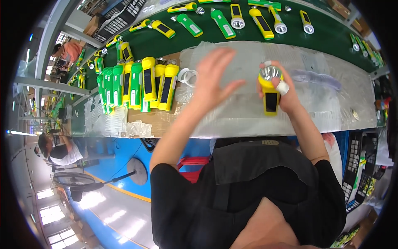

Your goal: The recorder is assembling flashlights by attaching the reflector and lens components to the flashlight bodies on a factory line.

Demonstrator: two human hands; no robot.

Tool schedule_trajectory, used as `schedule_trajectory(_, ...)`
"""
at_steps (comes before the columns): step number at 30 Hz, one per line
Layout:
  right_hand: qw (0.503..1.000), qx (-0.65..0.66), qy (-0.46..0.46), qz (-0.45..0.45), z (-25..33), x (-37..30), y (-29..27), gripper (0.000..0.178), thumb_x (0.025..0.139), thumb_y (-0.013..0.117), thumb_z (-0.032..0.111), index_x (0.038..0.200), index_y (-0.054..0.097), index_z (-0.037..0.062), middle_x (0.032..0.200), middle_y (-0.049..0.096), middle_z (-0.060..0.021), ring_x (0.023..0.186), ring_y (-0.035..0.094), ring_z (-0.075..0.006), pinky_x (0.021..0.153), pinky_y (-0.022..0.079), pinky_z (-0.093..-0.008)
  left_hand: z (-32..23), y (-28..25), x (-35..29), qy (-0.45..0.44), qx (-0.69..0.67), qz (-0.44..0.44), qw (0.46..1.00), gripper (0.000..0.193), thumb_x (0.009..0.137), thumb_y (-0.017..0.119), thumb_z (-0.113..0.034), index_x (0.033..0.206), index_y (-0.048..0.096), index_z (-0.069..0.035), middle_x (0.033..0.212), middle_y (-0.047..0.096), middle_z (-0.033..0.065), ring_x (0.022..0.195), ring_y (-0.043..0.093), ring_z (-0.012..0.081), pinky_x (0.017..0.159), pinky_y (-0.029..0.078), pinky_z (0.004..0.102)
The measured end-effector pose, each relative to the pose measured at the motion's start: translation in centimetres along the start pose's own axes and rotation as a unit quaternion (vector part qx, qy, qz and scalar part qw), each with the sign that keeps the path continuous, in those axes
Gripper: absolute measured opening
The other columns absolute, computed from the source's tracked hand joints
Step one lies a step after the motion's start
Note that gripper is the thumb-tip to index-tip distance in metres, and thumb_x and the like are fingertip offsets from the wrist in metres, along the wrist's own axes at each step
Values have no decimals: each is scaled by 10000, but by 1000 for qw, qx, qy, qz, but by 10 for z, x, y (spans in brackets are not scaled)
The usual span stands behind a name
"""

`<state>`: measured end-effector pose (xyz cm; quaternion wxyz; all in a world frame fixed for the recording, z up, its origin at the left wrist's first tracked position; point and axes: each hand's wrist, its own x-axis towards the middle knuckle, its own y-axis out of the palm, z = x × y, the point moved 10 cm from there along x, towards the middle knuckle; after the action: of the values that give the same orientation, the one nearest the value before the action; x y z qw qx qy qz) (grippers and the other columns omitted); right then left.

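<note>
My right hand (286, 85) is wrapped round a yellow flashlight (271, 99), its silver reflector facing up and a dark panel on its handle. White tape or a finger cover shows on some of that hand's fingers. My left hand (213, 79) is raised over the bench, fingers spread and a little blurred, with nothing in it. Beside it lie clear-white rings (190, 78), partly behind the wrist. Left of the rings, a tight group of yellow flashlights (149, 79) and green flashlights (135, 85) rests on cardboard.
A plastic-wrapped work surface (236, 112) spans the bench. Behind it a green belt (199, 41) carries several scattered flashlights (261, 23). A stack of clear lens-like discs (317, 79) lies at right. Two other people are at the left. A fan (76, 181) stands on the floor.
</note>
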<state>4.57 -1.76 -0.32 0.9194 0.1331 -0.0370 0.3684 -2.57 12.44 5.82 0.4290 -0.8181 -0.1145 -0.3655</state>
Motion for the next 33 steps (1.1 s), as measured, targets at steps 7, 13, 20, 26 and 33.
schedule_trajectory(7,997,-39,-67,-30,8,14,-37,614,887,615,516,1262,461,55,813,570,-97,678,563,-164,632,452,-291,111,-13,-53,-118,169,329,922,694,673,815,-151,1317,557,-123,1271,578,122,1197,504,333,977,411,463)
schedule_trajectory(13,996,-15,-69,-45,2,11,-48,594,892,648,460,1265,453,41,861,596,-112,721,589,-173,663,478,-302,75,-6,7,-170,-110,147,968,551,804,722,-6,1322,559,-99,1255,549,94,1091,561,204,805,522,346)
schedule_trajectory(20,995,-12,-91,-34,8,3,-41,571,898,651,436,1254,456,34,944,602,-100,744,599,-170,674,489,-308,0,64,57,-134,-491,41,860,474,847,682,34,1251,447,-40,1290,539,153,1168,562,205,870,523,304)
schedule_trajectory(26,991,-3,-127,-47,16,3,-47,396,925,636,223,1251,477,60,977,598,-63,745,604,-130,666,500,-292,-29,64,68,-49,-283,10,958,267,697,849,-131,885,675,-54,1136,657,117,923,637,201,767,514,324)
schedule_trajectory(33,992,26,-119,-12,9,3,-52,444,915,644,235,1277,464,52,1020,600,-72,805,622,-135,700,519,-280,-48,60,72,14,-182,42,982,345,708,839,-199,1023,747,-94,1114,631,95,930,623,189,699,500,294)
